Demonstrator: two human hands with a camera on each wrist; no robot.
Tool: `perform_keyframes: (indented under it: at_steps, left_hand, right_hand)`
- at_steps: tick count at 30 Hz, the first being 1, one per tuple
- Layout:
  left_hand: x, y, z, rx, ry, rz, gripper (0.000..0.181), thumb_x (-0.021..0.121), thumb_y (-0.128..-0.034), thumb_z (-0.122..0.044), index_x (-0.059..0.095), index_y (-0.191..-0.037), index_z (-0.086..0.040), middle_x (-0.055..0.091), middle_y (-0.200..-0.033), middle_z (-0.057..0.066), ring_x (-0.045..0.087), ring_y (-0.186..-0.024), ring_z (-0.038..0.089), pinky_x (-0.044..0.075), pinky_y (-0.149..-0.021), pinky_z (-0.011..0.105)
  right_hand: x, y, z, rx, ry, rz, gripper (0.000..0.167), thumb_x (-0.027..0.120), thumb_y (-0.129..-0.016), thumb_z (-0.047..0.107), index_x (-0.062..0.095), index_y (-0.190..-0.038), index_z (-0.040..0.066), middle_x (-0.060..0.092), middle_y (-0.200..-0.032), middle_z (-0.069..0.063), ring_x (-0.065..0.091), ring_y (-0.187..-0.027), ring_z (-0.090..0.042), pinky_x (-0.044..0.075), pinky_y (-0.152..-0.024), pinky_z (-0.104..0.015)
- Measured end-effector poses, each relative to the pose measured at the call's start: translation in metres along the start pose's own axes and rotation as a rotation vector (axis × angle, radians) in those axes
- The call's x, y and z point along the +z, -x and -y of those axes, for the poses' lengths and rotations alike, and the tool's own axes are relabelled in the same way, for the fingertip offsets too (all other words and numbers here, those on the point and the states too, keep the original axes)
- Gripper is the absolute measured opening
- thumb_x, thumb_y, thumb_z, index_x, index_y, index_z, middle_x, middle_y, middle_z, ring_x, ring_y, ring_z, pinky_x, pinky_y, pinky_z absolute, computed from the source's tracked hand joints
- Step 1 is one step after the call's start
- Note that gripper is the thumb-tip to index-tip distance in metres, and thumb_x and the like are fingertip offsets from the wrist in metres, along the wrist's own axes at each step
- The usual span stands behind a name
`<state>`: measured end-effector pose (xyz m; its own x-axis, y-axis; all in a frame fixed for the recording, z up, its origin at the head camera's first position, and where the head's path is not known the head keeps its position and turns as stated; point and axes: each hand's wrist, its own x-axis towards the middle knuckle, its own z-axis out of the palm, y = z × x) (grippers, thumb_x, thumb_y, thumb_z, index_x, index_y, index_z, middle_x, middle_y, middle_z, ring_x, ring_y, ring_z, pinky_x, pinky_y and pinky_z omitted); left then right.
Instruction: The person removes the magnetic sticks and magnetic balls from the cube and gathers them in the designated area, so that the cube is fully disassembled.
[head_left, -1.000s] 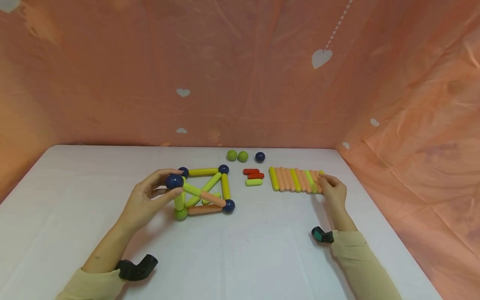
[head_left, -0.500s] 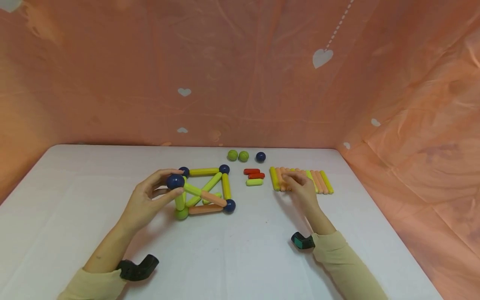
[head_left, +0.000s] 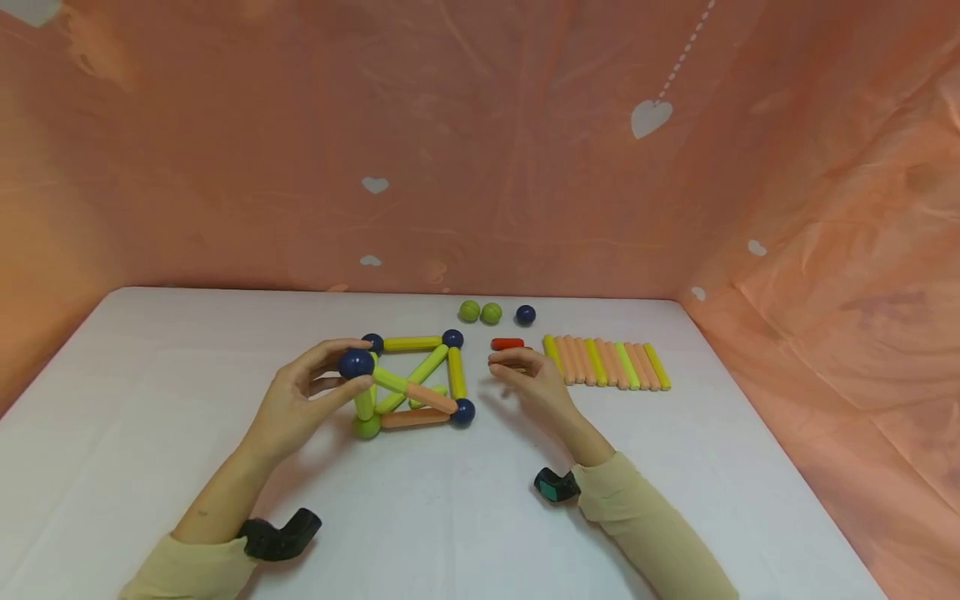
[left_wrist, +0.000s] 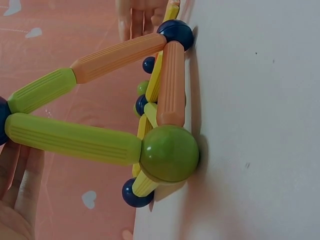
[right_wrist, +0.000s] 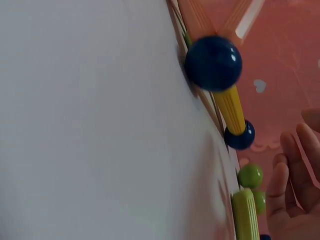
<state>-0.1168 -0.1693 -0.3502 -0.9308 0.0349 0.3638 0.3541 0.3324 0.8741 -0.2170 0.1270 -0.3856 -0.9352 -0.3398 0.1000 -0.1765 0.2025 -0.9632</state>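
Observation:
My left hand [head_left: 292, 408] pinches a dark blue ball [head_left: 356, 363] between thumb and fingers, holding it above the table. From that ball a green rod [left_wrist: 75, 137] runs down to a green ball [left_wrist: 170, 154], and a short green rod [head_left: 389, 380] joined to a peach rod [head_left: 432, 397] slopes to another blue ball [head_left: 463, 412]. These belong to a frame of rods and balls whose base rests on the table, with a diagonal green rod [head_left: 425, 367] across it. My right hand [head_left: 536, 385], fingers loosely bent and holding nothing, hovers over short rods, partly hiding them.
A red short rod [head_left: 507, 343] shows behind my right hand. Two green balls [head_left: 480, 312] and a loose blue ball [head_left: 526, 315] lie near the table's back edge. To the right, several peach, yellow and green rods [head_left: 607, 363] lie side by side. An orange cloth [head_left: 480, 167] hangs behind.
My right hand has swept left from the far end of the rod row, across it, to the short rods near the frame. The left hand keeps its hold on the blue ball.

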Motion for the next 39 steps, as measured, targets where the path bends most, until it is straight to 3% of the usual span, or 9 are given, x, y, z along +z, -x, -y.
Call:
perform_keyframes:
  at_steps: [4, 8, 15, 23, 30, 39]
  left_hand:
    - [0.000, 0.001, 0.000, 0.002, 0.002, -0.002, 0.034, 0.068, -0.0890, -0.011, 0.061, -0.123, -0.010, 0.059, -0.124, 0.014, 0.056, -0.105, -0.001, 0.048, -0.085, 0.010]
    - [0.000, 0.001, 0.000, -0.003, 0.005, 0.005, 0.035, 0.068, -0.0892, -0.012, 0.061, -0.123, -0.010, 0.059, -0.124, 0.012, 0.056, -0.105, -0.001, 0.048, -0.085, 0.010]
    - [-0.001, 0.001, -0.001, -0.013, -0.006, 0.003, 0.036, 0.068, -0.0892, -0.012, 0.060, -0.124, -0.007, 0.060, -0.124, 0.011, 0.055, -0.105, -0.002, 0.048, -0.085, 0.009]
    - [-0.001, 0.001, -0.001, -0.014, -0.003, 0.005, 0.036, 0.068, -0.0890, -0.012, 0.060, -0.124, -0.007, 0.060, -0.124, 0.013, 0.055, -0.104, -0.003, 0.047, -0.085, 0.009]
    - [-0.001, 0.001, 0.000, -0.004, -0.005, -0.002, 0.035, 0.069, -0.0889, -0.012, 0.061, -0.123, -0.010, 0.060, -0.122, 0.011, 0.056, -0.104, -0.001, 0.048, -0.085, 0.010]
    - [-0.001, 0.000, 0.000, -0.001, -0.004, -0.005, 0.035, 0.068, -0.0889, -0.011, 0.061, -0.123, -0.009, 0.060, -0.121, 0.011, 0.056, -0.103, -0.001, 0.048, -0.085, 0.011]
  right_hand:
    - [0.013, -0.007, 0.001, -0.024, 0.046, 0.073, 0.024, 0.065, -0.090, 0.008, 0.066, -0.111, -0.004, 0.067, -0.110, -0.018, 0.063, -0.088, -0.008, 0.054, -0.074, -0.028]
    - [0.024, -0.013, 0.004, -0.020, 0.134, 0.183, 0.025, 0.067, -0.090, 0.013, 0.068, -0.112, 0.001, 0.069, -0.109, -0.012, 0.060, -0.090, -0.011, 0.050, -0.079, -0.026]
    - [0.035, -0.029, 0.009, -0.051, 0.323, 0.362, 0.023, 0.071, -0.087, 0.018, 0.072, -0.109, 0.008, 0.070, -0.098, -0.004, 0.051, -0.079, -0.016, 0.038, -0.065, -0.022]
    - [0.042, -0.037, 0.011, -0.070, 0.504, 0.416, 0.019, 0.072, -0.084, 0.011, 0.075, -0.103, 0.011, 0.071, -0.095, -0.001, 0.045, -0.074, -0.011, 0.035, -0.059, -0.017]
    - [0.041, -0.038, 0.009, -0.142, 0.507, 0.444, 0.018, 0.072, -0.084, 0.008, 0.075, -0.102, 0.009, 0.071, -0.096, -0.003, 0.048, -0.077, -0.011, 0.039, -0.064, -0.017]
    - [0.036, -0.032, 0.002, -0.105, 0.355, 0.430, 0.019, 0.067, -0.090, 0.012, 0.073, -0.108, 0.011, 0.066, -0.099, -0.002, 0.049, -0.082, -0.016, 0.040, -0.069, -0.021]
